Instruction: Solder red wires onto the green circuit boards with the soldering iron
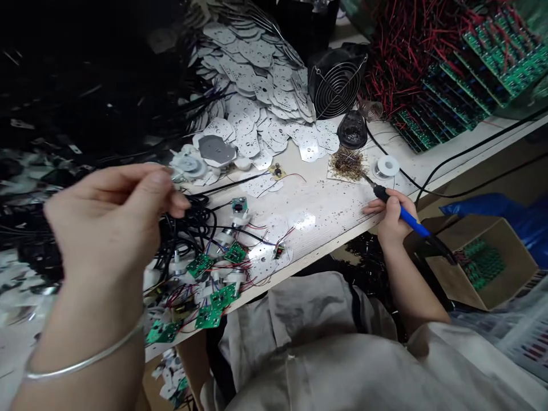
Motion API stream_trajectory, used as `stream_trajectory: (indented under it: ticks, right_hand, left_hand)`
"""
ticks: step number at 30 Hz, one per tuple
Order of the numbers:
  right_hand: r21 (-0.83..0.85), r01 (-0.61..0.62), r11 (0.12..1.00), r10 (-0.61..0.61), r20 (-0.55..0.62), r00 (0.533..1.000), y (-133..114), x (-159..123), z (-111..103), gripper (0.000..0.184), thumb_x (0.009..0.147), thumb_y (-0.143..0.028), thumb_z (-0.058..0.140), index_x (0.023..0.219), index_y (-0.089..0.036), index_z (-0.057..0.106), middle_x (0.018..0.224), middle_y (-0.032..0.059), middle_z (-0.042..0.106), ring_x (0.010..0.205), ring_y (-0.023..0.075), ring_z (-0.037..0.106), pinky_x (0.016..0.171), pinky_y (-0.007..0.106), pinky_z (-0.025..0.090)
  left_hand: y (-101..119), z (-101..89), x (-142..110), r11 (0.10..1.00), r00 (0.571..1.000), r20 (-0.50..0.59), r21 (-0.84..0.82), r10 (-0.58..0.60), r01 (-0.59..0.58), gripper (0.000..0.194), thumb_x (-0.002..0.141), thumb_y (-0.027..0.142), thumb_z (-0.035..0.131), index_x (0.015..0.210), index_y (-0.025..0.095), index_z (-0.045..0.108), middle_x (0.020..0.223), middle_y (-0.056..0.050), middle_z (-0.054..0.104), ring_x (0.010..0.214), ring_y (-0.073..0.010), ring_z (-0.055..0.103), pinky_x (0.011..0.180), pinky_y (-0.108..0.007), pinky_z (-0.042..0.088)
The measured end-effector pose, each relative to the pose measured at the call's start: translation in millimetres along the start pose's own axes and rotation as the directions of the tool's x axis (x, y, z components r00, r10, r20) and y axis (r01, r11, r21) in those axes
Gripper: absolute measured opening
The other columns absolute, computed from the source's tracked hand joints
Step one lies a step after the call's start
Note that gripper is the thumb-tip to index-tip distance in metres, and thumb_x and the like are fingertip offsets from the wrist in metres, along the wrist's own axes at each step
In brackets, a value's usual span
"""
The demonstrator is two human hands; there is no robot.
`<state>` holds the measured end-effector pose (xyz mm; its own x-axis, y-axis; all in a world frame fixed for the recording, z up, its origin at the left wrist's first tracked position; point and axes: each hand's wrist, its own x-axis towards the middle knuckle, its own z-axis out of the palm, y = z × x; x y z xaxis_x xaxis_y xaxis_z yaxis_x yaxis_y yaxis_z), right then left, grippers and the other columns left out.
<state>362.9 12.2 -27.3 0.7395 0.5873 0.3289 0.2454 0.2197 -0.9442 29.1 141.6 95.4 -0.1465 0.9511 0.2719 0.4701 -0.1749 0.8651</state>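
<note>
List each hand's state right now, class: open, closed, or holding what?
Left hand: closed in a pinch by the white part; whether it grips anything cannot be told.
Right hand: closed, holding the soldering iron.

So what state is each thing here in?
Left hand: raised, pinched; any hold unclear
Right hand: gripping the iron
Iron: held, tip at brown debris
Spool: resting on one end
Fan: standing
Box: open, partly filled
Plates: heaped
Left boards: scattered
Right boards: in rows
</note>
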Motion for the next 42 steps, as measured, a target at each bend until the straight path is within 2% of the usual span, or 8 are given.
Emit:
stream_trajectory:
  ticks: [3, 6, 9, 15, 22, 29, 35, 42]
  right_hand:
    - [0.011, -0.027, 1.000, 0.028, -0.042, 0.999, 3.6, 2.9, 0.9, 0.025, 0.091, -0.042, 0.058, 0.094, -0.017, 0.063, 0.056, -0.0053, 0.066, 0.040, 0.0136, 0.062, 0.039, 0.022, 0.051]
    - [0.012, -0.031, 0.999, 0.032, -0.080, 0.996, 4.2, 0.3, 1.2, 0.023, 0.089, -0.040, 0.057, 0.092, -0.017, 0.063, 0.053, -0.0056, 0.065, 0.037, 0.0133, 0.060, 0.036, 0.021, 0.048]
    - [0.016, -0.032, 0.999, 0.033, -0.084, 0.996, 5.3, -1.9, -0.6, 0.023, 0.088, -0.039, 0.058, 0.093, -0.017, 0.063, 0.054, -0.0051, 0.066, 0.037, 0.0138, 0.061, 0.036, 0.022, 0.049]
    - [-0.006, -0.050, 0.999, 0.050, -0.024, 0.998, 6.1, -2.9, -1.7, 0.024, 0.090, -0.039, 0.058, 0.095, -0.017, 0.064, 0.057, -0.0050, 0.067, 0.042, 0.0138, 0.064, 0.042, 0.024, 0.052]
    - [-0.068, -0.030, 0.997, 0.029, -0.011, 1.000, 6.5, -3.2, -0.1, 0.026, 0.089, -0.040, 0.059, 0.096, -0.016, 0.066, 0.059, -0.0042, 0.068, 0.044, 0.0143, 0.065, 0.042, 0.025, 0.052]
    - [0.067, -0.024, 0.997, 0.025, -0.020, 0.999, -7.1, -17.5, 1.4, 0.023, 0.088, -0.040, 0.060, 0.094, -0.019, 0.065, 0.056, -0.0041, 0.066, 0.041, 0.0157, 0.063, 0.037, 0.025, 0.051]
    - [0.117, -0.157, 0.981, 0.128, 0.226, 0.966, -24.6, -61.2, 5.5, 0.023, 0.091, -0.041, 0.060, 0.093, -0.021, 0.069, 0.057, -0.0023, 0.068, 0.040, 0.0154, 0.062, 0.038, 0.026, 0.051]
    - [0.059, -0.120, 0.991, 0.084, 0.427, 0.900, -20.6, -73.1, -2.7, 0.020, 0.093, -0.035, 0.059, 0.095, -0.021, 0.072, 0.062, -0.0008, 0.070, 0.042, 0.0122, 0.061, 0.041, 0.023, 0.050]
  left_hand:
    - [14.5, 21.7, -21.3, 0.993, 0.990, 0.141, -0.117, 0.007, 0.010, 0.015, 0.074, 0.020, 0.071, 0.087, 0.013, 0.072, 0.057, 0.002, 0.065, 0.048, -0.0086, 0.060, 0.048, -0.020, 0.052]
    - [12.3, 33.6, -36.7, 0.999, 0.941, 0.338, -0.014, -0.035, 0.042, 0.012, 0.081, 0.023, 0.068, 0.089, 0.015, 0.071, 0.061, 0.002, 0.067, 0.051, -0.0088, 0.061, 0.051, -0.020, 0.053]
    - [6.2, 40.8, -44.9, 0.994, 0.885, 0.465, 0.089, 0.019, -0.068, 0.014, 0.085, 0.028, 0.063, 0.087, 0.017, 0.070, 0.065, 0.001, 0.067, 0.054, -0.0096, 0.060, 0.052, -0.022, 0.050]
    - [3.8, 50.6, -54.2, 0.933, 0.869, 0.433, 0.145, 0.241, -0.331, 0.014, 0.090, 0.029, 0.062, 0.090, 0.022, 0.074, 0.077, 0.000, 0.071, 0.072, -0.0143, 0.066, 0.070, -0.027, 0.054]
    - [-12.4, 75.0, -79.3, 0.861, 0.778, 0.567, 0.220, 0.270, -0.459, 0.019, 0.093, 0.023, 0.053, 0.090, 0.018, 0.071, 0.086, -0.005, 0.071, 0.082, -0.0179, 0.066, 0.077, -0.030, 0.055]
    - [-13.8, 81.5, -92.0, 0.854, 0.776, 0.615, 0.323, 0.139, -0.409, 0.017, 0.088, 0.019, 0.053, 0.081, 0.017, 0.069, 0.094, -0.009, 0.070, 0.088, -0.0214, 0.065, 0.078, -0.034, 0.054]
    - [-10.9, 87.2, -98.3, 0.905, 0.779, 0.626, 0.312, 0.034, -0.290, 0.012, 0.080, 0.013, 0.058, 0.073, 0.019, 0.064, 0.084, -0.004, 0.073, 0.086, -0.0208, 0.068, 0.085, -0.035, 0.053]
    - [-13.5, 94.6, -102.1, 0.893, 0.782, 0.623, 0.351, 0.003, -0.284, 0.013, 0.074, 0.010, 0.062, 0.064, 0.019, 0.062, 0.095, -0.006, 0.074, 0.092, -0.0235, 0.067, 0.085, -0.039, 0.053]
